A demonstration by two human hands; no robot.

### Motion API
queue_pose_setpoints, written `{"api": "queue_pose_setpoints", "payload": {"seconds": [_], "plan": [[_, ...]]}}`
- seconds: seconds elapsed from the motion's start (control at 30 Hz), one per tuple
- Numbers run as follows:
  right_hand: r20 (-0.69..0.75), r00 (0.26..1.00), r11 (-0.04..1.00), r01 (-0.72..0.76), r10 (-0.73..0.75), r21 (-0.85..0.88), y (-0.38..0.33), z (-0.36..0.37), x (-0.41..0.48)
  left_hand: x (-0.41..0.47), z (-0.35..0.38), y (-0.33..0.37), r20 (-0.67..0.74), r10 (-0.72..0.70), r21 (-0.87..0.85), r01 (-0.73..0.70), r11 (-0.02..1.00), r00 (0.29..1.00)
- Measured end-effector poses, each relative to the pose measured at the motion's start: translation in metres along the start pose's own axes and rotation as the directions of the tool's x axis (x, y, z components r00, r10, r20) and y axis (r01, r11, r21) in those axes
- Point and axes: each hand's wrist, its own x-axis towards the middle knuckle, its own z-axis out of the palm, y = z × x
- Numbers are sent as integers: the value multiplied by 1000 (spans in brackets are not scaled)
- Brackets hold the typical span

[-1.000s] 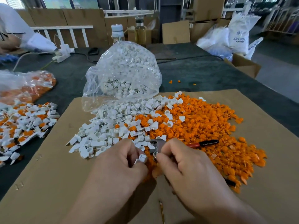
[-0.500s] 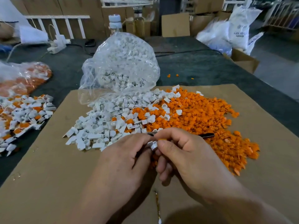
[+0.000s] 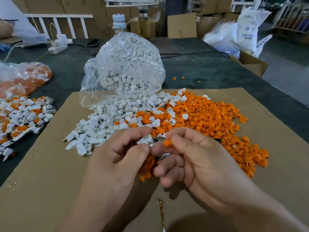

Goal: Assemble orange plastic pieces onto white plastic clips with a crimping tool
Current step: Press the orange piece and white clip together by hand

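Orange piece (image 3: 167, 143), one, pinched by right hand (image 3: 200, 161); white clip (image 3: 144, 139), one, gripped by left hand (image 3: 117, 161).

The dark grey worktop (image 3: 200, 71) carries a flat brown cardboard sheet (image 3: 41, 173) at lower centre and a white-and-orange parts heap (image 3: 21, 114) at left.

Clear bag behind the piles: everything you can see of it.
The clear bag is thin, crinkled, see-through plastic film, bulging with small white clips. It lies slumped on its side, its back on the dark table cover, its open mouth on the far edge of the cardboard sheet. Clips spill from the mouth into the loose white pile. Neither the left hand nor the right hand touches it.
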Motion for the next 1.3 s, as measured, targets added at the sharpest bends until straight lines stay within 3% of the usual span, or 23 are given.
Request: {"api": "queue_pose_setpoints", "payload": {"seconds": [0.2, 0.4, 0.63, 0.77, 0.9, 1.0, 1.13, 1.23, 1.3], "plan": [[69, 991, 965, -128, 115, 228, -6, 5, -2, 1, 4, 1, 88, -61, -218, 79, 973, 994], [86, 990, 960, -131, 113, 248, -5, 4, -2, 0, 7, 2, 111, -45, -297, 77, 952, 993], [62, 997, 993, 38, -46, 112, -3, 1, -3, 1, 11, 3, 49, -98, -296, 108, 949, 994], [-18, 983, 969, 179, -185, -170, -1, 2, -5, 3, 10, 3, 3, -120, -282, 116, 952, 993], [-118, 844, 778, 416, -523, -471, -6, -4, -7, 9, 4, -3, -114, -149, -294, 110, 949, 982], [-129, 754, 646, 446, -645, -619, -12, -8, -11, 9, 3, -5, -106, -178, -273, 144, 951, 978], [-75, 753, 492, 348, -654, -798, -5, -2, -16, 4, 5, -1, -48, -172, -149, 163, 975, 984], [80, 775, 235, 286, -627, -929, 3, 2, -14, 1, 8, 1, -1, -161, -68, 161, 985, 987], [126, 787, 134, 256, -603, -957, 4, 4, -13, 0, 9, 2, -7, -141, -39, 140, 989, 990]]}}
